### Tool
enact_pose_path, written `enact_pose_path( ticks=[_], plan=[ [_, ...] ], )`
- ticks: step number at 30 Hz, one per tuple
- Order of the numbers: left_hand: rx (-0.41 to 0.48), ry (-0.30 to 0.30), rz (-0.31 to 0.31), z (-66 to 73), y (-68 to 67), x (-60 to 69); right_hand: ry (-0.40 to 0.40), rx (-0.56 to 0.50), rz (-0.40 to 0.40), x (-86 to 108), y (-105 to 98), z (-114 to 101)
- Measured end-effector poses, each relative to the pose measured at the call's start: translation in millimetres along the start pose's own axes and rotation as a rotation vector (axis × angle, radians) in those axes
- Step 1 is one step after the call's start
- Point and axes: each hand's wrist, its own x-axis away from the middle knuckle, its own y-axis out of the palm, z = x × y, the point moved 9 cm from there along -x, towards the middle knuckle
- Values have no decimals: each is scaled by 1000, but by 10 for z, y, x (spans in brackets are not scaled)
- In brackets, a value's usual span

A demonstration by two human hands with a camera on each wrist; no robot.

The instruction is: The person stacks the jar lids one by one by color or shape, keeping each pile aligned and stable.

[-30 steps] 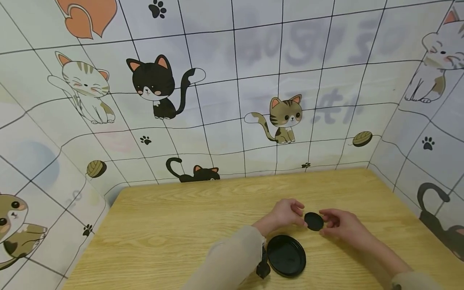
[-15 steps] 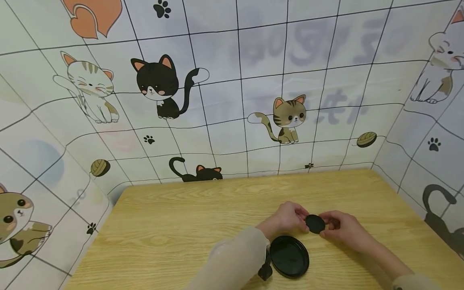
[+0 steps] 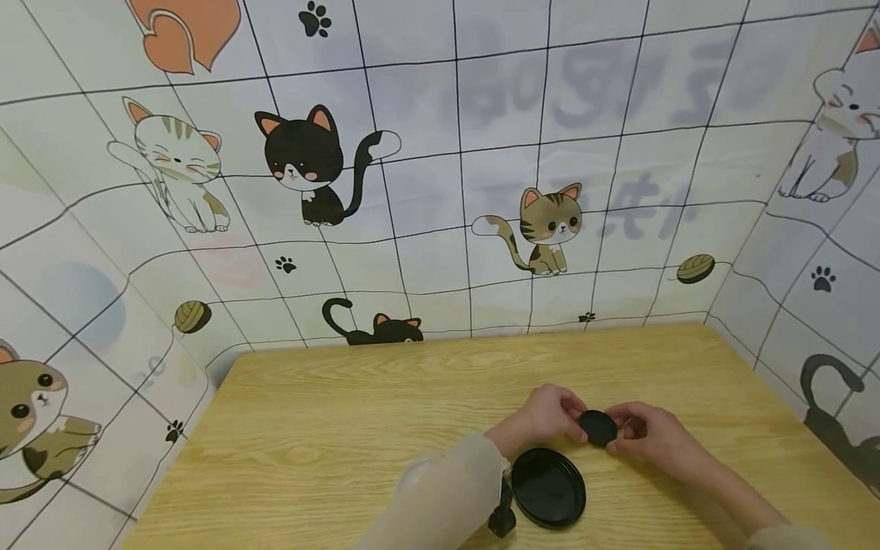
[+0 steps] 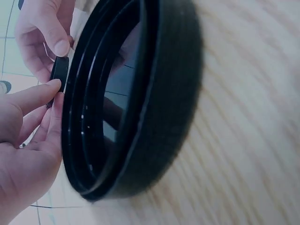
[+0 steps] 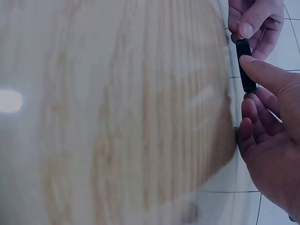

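Note:
A small, thick black disc (image 3: 598, 428) is held between both hands above the table, its flat round face seen from above. My left hand (image 3: 546, 412) pinches its left edge with thumb and fingers, and my right hand (image 3: 656, 437) pinches the right edge. Edge-on in the right wrist view, the disc (image 5: 245, 70) has the right thumb lying against its side. What is on its underside is hidden. Just nearer to me lies a larger, shallow round black dish (image 3: 548, 489) with a raised rim; its ridged wall (image 4: 176, 89) fills much of the left wrist view.
Wood-grain table (image 3: 309, 443) stretches away to the left. Behind the left sleeve (image 3: 440, 496) a pale translucent thing (image 3: 415, 467) shows in part. A black wrist camera (image 3: 503, 519) hangs beside the dish. Cat-patterned cloth walls (image 3: 426, 183) enclose the table.
The left fingers, spread a second ago, have closed onto the disc's left edge. The head view has shifted slightly. The dish stays on the table.

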Motion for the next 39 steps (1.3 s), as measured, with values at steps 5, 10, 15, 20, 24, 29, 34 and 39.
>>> enact_pose_path(
  ticks=[5, 10, 15, 20, 24, 29, 34, 39],
  plan=[
    [-21, 12, -6, 44, -119, 139, -27, -17, -10, -5, 58, -124],
    [9, 45, -15, 39, -244, 275, -121, -49, -22, -6, 136, -350],
    [74, 71, -47, 33, -311, 445, -190, -75, -54, 26, 224, -521],
    [126, 68, -79, 58, -364, 639, -242, -100, -90, 78, 309, -658],
    [152, 59, -94, 41, -394, 783, -283, -117, -122, 115, 399, -750],
    [185, 49, -91, -19, -427, 931, -327, -141, -153, 140, 519, -850],
    [183, 42, -89, -78, -465, 1062, -395, -161, -185, 145, 659, -924],
    [176, 49, -104, -125, -469, 1191, -461, -170, -235, 167, 808, -965]
  ],
)
